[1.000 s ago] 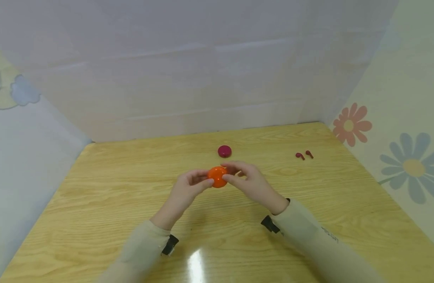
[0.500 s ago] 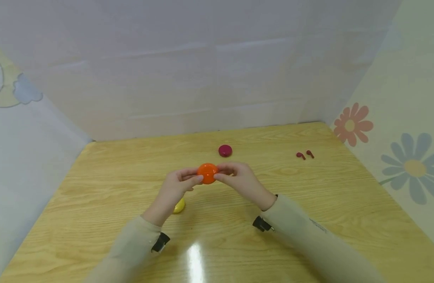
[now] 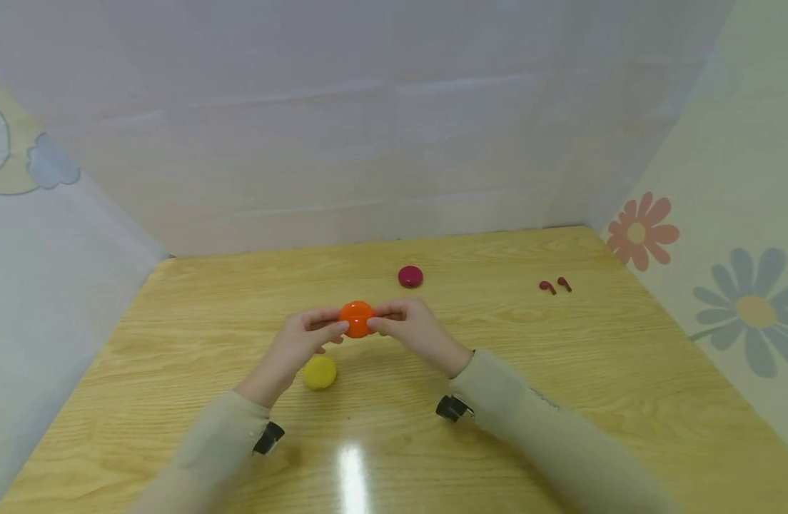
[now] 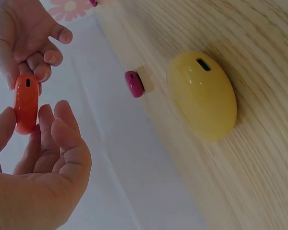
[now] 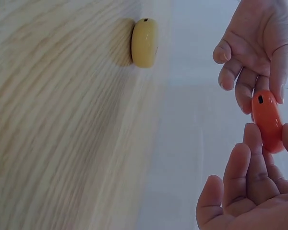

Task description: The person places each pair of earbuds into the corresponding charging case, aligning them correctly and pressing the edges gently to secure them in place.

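An orange round earbud case [image 3: 357,319] is held up above the table between both hands, with a small dark port in its edge in the wrist views. My left hand [image 3: 297,341] pinches its left side between thumb and fingers. From the right, my right hand [image 3: 415,331] pinches the opposite side the same way. Below the left hand, a yellow round case [image 3: 320,373] lies on the table; the left wrist view shows a dark port on this yellow case [image 4: 201,96] as well.
Farther back on the wooden table [image 3: 227,300] lies a magenta round case [image 3: 410,277]. Two magenta earbuds, one a left-lying earbud [image 3: 547,287] and one a right-lying earbud [image 3: 564,283], are at the back right. A pale cloth wall [image 3: 394,157] stands behind the table.
Both hands have moved left with the orange earbud case between them. The yellow case, hidden a second ago, has come into view below the left hand.
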`<state>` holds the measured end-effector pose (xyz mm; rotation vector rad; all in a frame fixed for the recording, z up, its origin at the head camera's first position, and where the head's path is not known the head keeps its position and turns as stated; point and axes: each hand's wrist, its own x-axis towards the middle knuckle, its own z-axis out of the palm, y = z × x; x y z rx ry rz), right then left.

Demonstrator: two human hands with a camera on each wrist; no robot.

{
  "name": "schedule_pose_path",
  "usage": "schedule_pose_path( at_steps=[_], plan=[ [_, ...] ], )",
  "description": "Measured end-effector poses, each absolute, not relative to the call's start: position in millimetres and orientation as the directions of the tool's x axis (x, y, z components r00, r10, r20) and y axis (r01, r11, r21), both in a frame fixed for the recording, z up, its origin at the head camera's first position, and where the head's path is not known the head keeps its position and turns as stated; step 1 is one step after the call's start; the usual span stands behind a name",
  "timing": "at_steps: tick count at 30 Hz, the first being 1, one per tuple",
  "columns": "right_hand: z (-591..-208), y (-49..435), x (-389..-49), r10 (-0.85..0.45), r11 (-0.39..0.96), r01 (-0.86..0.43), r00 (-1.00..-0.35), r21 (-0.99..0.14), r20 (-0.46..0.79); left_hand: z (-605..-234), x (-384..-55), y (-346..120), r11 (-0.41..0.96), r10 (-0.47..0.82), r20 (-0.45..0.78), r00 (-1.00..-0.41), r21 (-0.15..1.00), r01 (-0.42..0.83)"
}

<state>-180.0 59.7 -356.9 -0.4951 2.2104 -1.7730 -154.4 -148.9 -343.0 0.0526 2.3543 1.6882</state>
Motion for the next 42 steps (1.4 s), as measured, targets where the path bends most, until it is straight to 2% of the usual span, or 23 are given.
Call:
schedule_pose_path(
  at_steps=[9, 19, 34, 42],
  plan=[
    [-362, 39, -183, -0.366, 0.188, -0.016, -0.929, -0.982, -0.055, -346, -160, -165, 0.375, 0.179, -0.181, -0.967, 0.921, -0.103],
    [-371, 16, -189, -0.277, 0.224, 0.088, -0.949, -0.971, -0.15, -352, -166, -180, 0.428, 0.122, -0.205, -0.971, 0.894, -0.135],
    [-380, -2, -196, -0.291, 0.226, 0.086, -0.945, -0.97, -0.152, -362, -174, -194, 0.447, 0.075, -0.262, -0.962, 0.871, -0.202],
    [-393, -11, -203, -0.277, 0.235, 0.139, -0.939, -0.962, -0.203, -371, -179, -197, 0.455, 0.051, -0.284, -0.958, 0.86, -0.231]
  ],
)
